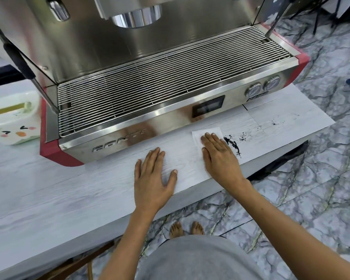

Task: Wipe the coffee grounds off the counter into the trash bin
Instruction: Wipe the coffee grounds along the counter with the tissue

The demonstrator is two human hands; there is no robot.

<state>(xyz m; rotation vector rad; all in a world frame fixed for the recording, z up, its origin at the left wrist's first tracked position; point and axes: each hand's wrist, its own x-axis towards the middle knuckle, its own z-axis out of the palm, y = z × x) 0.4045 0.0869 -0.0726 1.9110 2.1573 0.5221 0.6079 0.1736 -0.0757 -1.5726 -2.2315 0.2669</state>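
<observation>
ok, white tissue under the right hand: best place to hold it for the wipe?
Press rather than pinch: the tissue lies flat on the counter, so come from above, as the right hand does. Keep flat fingers behind its right edge, which faces the coffee grounds.

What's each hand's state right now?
Left hand: open, flat on the white wood-grain counter, holding nothing.
Right hand: open, straight fingers pressing the white paper tissue beside the black coffee grounds.
</observation>
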